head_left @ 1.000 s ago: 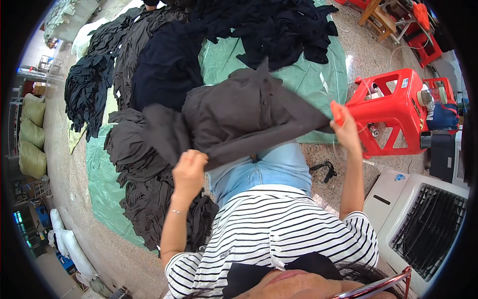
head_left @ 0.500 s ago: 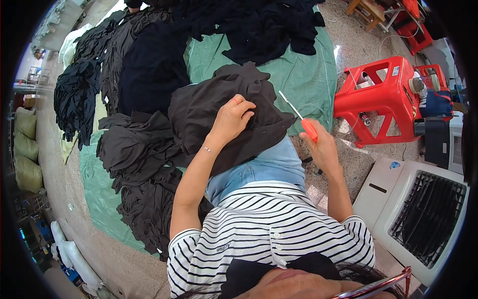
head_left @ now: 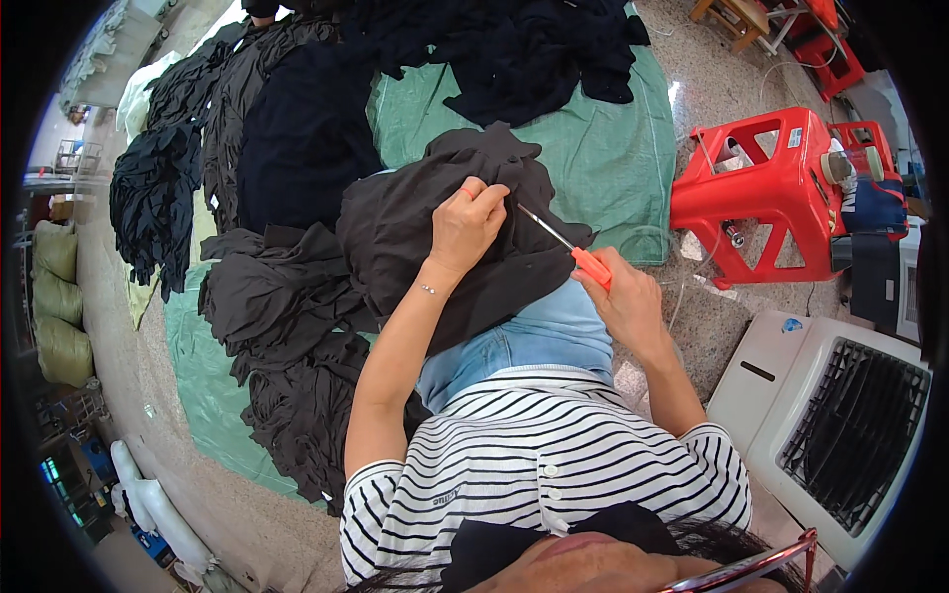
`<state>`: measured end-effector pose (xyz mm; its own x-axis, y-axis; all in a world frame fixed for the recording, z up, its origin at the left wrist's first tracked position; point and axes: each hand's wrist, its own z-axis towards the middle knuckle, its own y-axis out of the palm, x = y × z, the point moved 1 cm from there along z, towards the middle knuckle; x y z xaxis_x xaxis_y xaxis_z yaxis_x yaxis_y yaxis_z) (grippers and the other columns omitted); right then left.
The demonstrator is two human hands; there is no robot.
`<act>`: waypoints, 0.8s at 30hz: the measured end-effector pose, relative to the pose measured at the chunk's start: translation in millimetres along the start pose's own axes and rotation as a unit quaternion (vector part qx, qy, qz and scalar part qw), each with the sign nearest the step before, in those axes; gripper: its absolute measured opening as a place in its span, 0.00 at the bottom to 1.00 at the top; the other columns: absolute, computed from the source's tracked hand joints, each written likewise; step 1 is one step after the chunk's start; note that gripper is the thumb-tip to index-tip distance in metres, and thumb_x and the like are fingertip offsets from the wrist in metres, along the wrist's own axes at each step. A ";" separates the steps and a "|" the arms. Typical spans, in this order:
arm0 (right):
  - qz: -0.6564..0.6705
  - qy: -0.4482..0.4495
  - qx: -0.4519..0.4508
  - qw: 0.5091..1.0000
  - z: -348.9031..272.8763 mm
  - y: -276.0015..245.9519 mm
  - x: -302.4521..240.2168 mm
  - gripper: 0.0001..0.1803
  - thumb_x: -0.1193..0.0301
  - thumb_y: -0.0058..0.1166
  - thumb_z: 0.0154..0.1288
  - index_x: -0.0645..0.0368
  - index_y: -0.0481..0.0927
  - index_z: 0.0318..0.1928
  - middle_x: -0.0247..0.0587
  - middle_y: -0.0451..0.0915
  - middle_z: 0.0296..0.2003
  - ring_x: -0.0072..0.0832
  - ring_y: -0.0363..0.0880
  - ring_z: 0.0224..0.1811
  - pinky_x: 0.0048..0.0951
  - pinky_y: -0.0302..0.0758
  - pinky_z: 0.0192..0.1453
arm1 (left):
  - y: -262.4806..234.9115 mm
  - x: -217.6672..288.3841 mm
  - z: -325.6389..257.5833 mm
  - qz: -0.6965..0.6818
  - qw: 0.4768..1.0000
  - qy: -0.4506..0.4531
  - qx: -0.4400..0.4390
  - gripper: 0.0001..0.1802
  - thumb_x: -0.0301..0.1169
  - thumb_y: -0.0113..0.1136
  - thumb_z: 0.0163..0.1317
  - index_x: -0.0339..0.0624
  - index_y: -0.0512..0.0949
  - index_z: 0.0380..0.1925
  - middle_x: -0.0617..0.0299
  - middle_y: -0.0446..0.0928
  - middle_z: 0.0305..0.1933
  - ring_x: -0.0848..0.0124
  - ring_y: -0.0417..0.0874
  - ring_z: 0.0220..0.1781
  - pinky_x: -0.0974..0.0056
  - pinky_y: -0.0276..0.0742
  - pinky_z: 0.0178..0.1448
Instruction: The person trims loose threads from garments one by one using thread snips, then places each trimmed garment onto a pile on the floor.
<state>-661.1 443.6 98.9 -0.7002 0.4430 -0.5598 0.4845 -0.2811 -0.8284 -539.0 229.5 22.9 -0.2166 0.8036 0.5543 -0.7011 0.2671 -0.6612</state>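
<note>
1. Black garment (head_left: 435, 252) lies bunched on the person's lap, over the knees.
2. Left hand (head_left: 465, 225) is closed on a fold of it, pinching the fabric up.
3. Right hand (head_left: 628, 301) is wrapped around an orange-handled snipper (head_left: 565, 245), blade tip touching the cloth by the left fingers.
4. Progress: trimming looks mid-way on this piece; stacks of dark clothes (head_left: 287, 296) sit on the green sheet (head_left: 603, 168), done or pending I cannot tell.

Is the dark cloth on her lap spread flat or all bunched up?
Bunched up: the dark cloth lies in crumpled folds on the lap, gripped by the left hand.
</note>
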 end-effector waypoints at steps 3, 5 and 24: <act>-0.008 0.018 -0.008 1.000 0.1 0.7 -1.9 0.16 0.56 0.61 0.69 0.55 0.78 0.44 0.50 0.82 0.26 0.52 0.82 0.29 0.47 0.75 0.32 | -4.8 3.2 1.9 -0.004 0.999 0.007 -0.033 0.07 0.24 0.66 0.56 0.47 0.83 0.35 0.62 0.74 0.30 0.62 0.82 0.28 0.61 0.79 0.34; -0.006 0.015 -0.005 1.000 0.8 -0.4 -3.1 0.17 0.55 0.60 0.69 0.55 0.77 0.43 0.49 0.82 0.26 0.52 0.82 0.29 0.47 0.74 0.31 | -6.2 2.3 4.1 -0.005 0.998 0.018 -0.059 0.06 0.24 0.66 0.56 0.46 0.83 0.35 0.62 0.74 0.30 0.62 0.82 0.28 0.61 0.79 0.34; -0.048 0.012 -0.026 0.998 0.4 0.4 -7.6 0.20 0.52 0.61 0.68 0.57 0.74 0.39 0.50 0.79 0.19 0.54 0.80 0.23 0.50 0.72 0.27 | -3.4 -13.9 -0.2 -0.113 0.985 -0.108 -0.078 0.10 0.20 0.66 0.53 0.36 0.76 0.34 0.55 0.76 0.32 0.63 0.82 0.30 0.62 0.81 0.37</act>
<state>-655.8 439.9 102.9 -0.7322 0.4857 -0.4776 0.4432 -0.1927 -0.8755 -533.5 217.5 17.3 -0.2182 0.5865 0.7800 -0.6392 0.5180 -0.5683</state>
